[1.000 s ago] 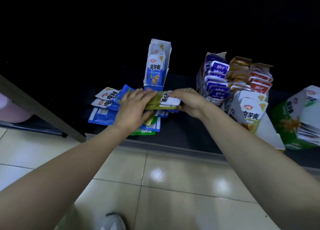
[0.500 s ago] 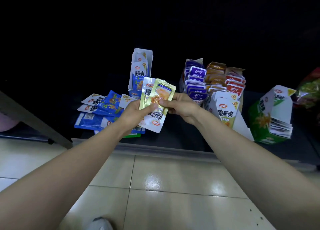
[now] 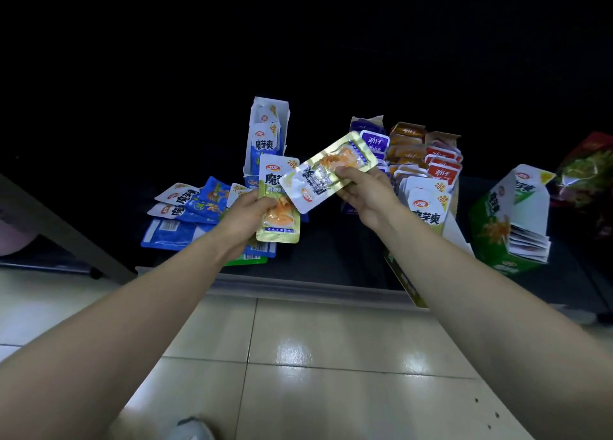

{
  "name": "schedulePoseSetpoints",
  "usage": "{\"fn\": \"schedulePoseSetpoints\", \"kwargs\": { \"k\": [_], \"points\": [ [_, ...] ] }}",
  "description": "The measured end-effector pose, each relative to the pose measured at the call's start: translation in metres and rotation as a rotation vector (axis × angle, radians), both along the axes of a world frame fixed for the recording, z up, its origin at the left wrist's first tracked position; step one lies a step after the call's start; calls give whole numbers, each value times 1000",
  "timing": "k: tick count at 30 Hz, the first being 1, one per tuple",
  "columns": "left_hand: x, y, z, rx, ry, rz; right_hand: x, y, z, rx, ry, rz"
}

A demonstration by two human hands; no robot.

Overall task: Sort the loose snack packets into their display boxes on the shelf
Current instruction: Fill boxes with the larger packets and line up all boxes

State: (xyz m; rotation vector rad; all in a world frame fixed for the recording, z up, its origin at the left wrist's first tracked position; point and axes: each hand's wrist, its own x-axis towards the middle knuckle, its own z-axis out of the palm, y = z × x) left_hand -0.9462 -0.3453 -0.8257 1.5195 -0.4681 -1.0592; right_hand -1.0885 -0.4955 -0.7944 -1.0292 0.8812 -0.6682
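My left hand (image 3: 247,214) pinches an upright yellow-green snack packet (image 3: 280,220) above the shelf. My right hand (image 3: 366,192) pinches a second yellow-green packet (image 3: 326,174), tilted up to the right and overlapping the first one. Behind my left hand lies a loose pile of blue packets (image 3: 185,214). A tall blue display box (image 3: 267,134) stands at the back. To the right stand a yellow-green display box (image 3: 429,207) and a green display box (image 3: 507,220), both holding packets.
Purple (image 3: 373,141), orange (image 3: 406,144) and red (image 3: 442,164) packet rows fill boxes at the back right. A red and green bag (image 3: 588,174) sits far right. The dark shelf (image 3: 331,250) ends at a grey front lip above the tiled floor (image 3: 315,356). A slanted bar (image 3: 59,234) crosses left.
Both hands lifted the yellow-green packets off the pile, then drew them apart: the left keeps one upright, the right tilts the other to the right.
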Motion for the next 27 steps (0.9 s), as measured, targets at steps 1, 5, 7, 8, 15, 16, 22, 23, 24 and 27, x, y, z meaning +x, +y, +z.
{"fn": "schedulePoseSetpoints", "kwargs": {
  "k": [1, 5, 7, 8, 15, 16, 22, 23, 24, 27],
  "points": [
    [-1, 0, 1, -22, 39, -3, 0, 1, 1, 19, -11, 0],
    [-6, -3, 6, -95, 61, -15, 4, 13, 1, 102, 37, 192],
    [-3, -3, 6, -92, 36, 42, 8, 17, 0, 88, 48, 183],
    [-1, -2, 4, -80, 16, 50, 8, 15, 2, 67, 45, 120],
    [8, 6, -1, -60, -100, 55, -8, 6, 7, -357, 433, 503],
    [7, 5, 0, -94, -96, 85, -8, 9, 8, -359, 471, 567],
    [1, -1, 7, -124, 47, 238, 2, 8, 10, -273, 327, 313],
    [-1, -2, 9, -130, 44, 209, 3, 9, 10, -215, 298, 313],
    [-4, -4, 11, -148, 43, 176, 5, 11, 9, -167, 282, 338],
    [-15, -13, 15, -170, 15, 104, 7, 19, 9, -147, 295, 388]
  ]
}}
